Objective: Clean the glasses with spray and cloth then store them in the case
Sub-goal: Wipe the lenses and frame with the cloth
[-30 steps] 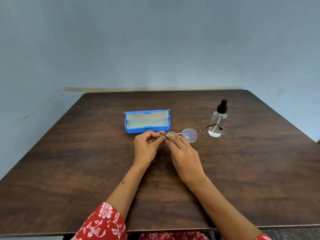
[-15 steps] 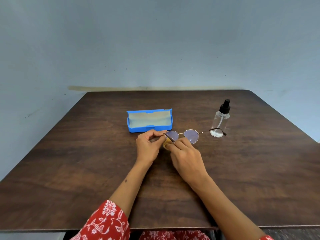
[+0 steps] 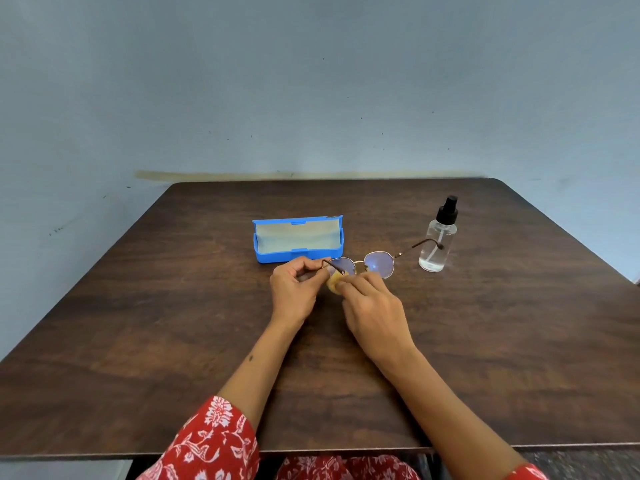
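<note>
Thin gold-rimmed glasses (image 3: 379, 263) are held just above the dark wooden table (image 3: 173, 341), temples unfolded, the right temple reaching in front of the spray bottle (image 3: 437, 237). My left hand (image 3: 294, 289) pinches the frame's left end. My right hand (image 3: 375, 313) presses a small yellow cloth (image 3: 335, 280) against the lower part of the left lens. An open blue case (image 3: 298, 239) with a pale lining lies just behind my hands. The clear bottle with its black pump top stands upright at the right.
The table meets a blue-grey wall (image 3: 311, 98) at its far edge. The near edge runs just above my red patterned sleeves (image 3: 214, 441). Bare wood lies to the left and right of my arms.
The cloth slid from the top of the left lens to below it, showing the lens. The glasses shifted slightly right, their right temple staying in front of the bottle.
</note>
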